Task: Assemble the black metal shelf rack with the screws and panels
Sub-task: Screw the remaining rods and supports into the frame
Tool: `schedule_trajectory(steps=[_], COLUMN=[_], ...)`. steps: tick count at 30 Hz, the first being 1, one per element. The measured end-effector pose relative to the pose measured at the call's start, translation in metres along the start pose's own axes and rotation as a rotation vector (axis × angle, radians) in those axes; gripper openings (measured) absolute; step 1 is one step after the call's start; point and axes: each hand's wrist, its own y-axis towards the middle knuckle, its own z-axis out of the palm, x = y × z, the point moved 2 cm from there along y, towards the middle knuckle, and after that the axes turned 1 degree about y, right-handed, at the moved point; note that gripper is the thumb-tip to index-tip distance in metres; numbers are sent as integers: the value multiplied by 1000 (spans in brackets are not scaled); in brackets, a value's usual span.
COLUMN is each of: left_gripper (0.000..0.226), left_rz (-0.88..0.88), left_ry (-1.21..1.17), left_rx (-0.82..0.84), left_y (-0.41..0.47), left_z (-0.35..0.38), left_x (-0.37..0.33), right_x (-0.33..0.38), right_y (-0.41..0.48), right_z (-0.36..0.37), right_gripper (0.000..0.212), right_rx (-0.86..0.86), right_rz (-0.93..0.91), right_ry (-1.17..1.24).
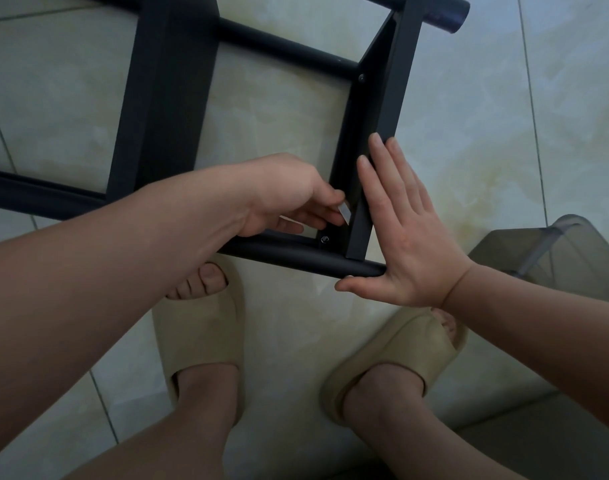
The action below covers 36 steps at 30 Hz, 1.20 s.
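Observation:
The black metal shelf rack (164,98) stands on the tiled floor below me, with round tubes and flat panels joined. My left hand (289,199) reaches inside the frame and pinches a small silvery tool (344,213) just above a screw (324,240) at the near corner. My right hand (400,230) lies flat, fingers apart, against the outer face of the right panel (393,81), thumb under the end of the near tube (296,254). A second screw (361,77) sits higher on that panel's inner flange.
My two feet in beige slides (202,341) stand on the pale floor tiles right under the near tube. A translucent grey stool or seat (555,251) stands at the right, close to my right forearm.

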Motion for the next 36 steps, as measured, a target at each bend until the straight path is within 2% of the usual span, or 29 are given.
schedule_trajectory(steps=[6,14,24,36], left_gripper=[13,22,18,14], left_rz=[37,81,108,112], left_ry=[50,107,295,348], left_rx=[23,54,114,169], left_y=[-1,-6,-14,-10], left_z=[-5,-10,-17,-18], left_x=[1,3,2,8], right_x=[0,0,-1,1], right_y=[0,-1,0,0], right_z=[0,0,1,-1], right_gripper=[120,119,119,119], right_rx=[11,6,6,29], right_rz=[7,7,4,12], right_ry=[-1,-1,-3,-9])
